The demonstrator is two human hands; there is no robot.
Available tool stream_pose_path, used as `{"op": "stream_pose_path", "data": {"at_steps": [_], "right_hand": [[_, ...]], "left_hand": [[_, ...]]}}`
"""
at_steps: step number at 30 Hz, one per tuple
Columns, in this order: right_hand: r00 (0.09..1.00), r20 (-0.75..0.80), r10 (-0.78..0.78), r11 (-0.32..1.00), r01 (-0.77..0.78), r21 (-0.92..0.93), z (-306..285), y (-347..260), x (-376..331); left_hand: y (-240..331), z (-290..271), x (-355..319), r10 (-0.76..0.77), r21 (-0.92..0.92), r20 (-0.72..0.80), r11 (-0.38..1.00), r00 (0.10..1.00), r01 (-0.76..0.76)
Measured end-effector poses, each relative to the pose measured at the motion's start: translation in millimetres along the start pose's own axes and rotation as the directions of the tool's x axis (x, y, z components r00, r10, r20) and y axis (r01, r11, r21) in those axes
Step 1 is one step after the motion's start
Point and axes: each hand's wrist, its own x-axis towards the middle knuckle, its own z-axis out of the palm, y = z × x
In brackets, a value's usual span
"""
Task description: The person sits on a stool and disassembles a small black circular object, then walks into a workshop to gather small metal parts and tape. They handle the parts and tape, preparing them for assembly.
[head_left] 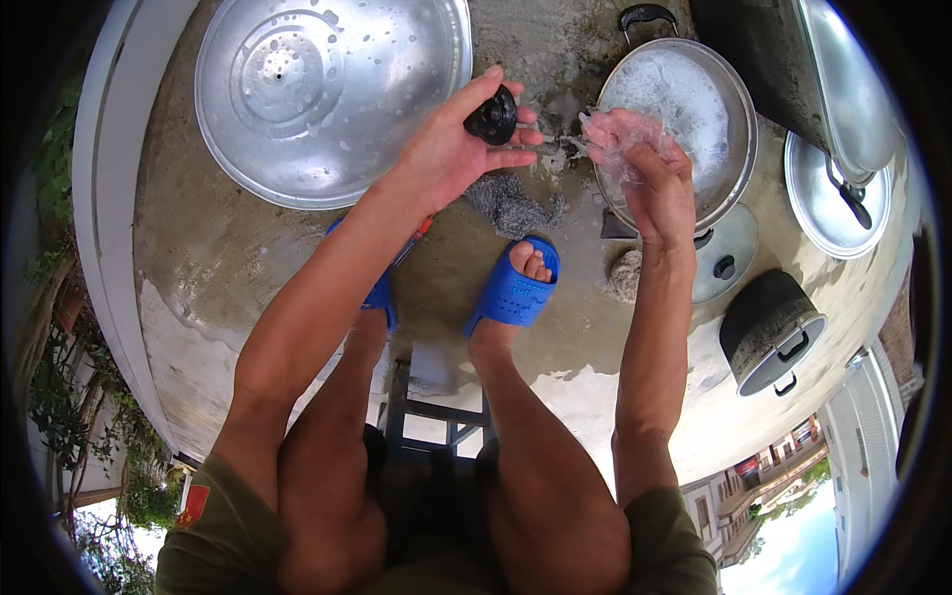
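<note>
My left hand (pixel 461 139) holds a round black lid knob (pixel 493 116) against its palm, the fingers stretched out to the right. Beside it lies a large wet aluminium lid (pixel 327 149), with a small hole at its centre. My right hand (pixel 645 169) is cupped, palm up, over the near left rim of a metal pan (pixel 746 149) of foamy water. Clear water streaks and splashes about its fingers, toward the left hand. No solid thing shows in it. On the wet concrete below the hands sits a grey wire scrubber (pixel 511 205).
A red-handled tool (pixel 424 226) is by my left blue slipper (pixel 380 297). To the right are a glass lid (pixel 729 260), a dark pot (pixel 769 327) on its side, a silver lid (pixel 828 213) and a big blackened pot (pixel 764 59). A low stool (pixel 436 409) is beneath me.
</note>
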Motion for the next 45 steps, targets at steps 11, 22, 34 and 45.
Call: {"op": "stream_pose_path", "data": {"at_steps": [11, 22, 34, 45], "right_hand": [[0.897, -0.187, -0.4, 0.791, 0.235, -0.565, 66.7, 11.3, -47.6], [0.965, -0.101, -0.242, 0.866, 0.168, -0.471, 119.2, 35.3, -58.6], [0.818, 0.212, -0.535, 0.555, 0.529, -0.642, 158.7, 19.0, -57.1], [0.797, 0.301, -0.524, 0.464, 0.563, -0.684, 155.7, 22.7, -58.3]], "left_hand": [[9.7, -3.7, -5.1, 0.002, 0.041, 0.168, 0.999, 0.986, -0.009], [25.4, 19.0, -57.3, 0.544, 0.777, 0.272, 0.362, 0.794, -0.514], [31.1, -2.3, -69.6, 0.216, -0.037, 0.251, 0.976, 0.944, -0.214], [25.9, 1.1, -65.0, 0.22, 0.137, 0.228, 0.957, 0.948, -0.256]]}}
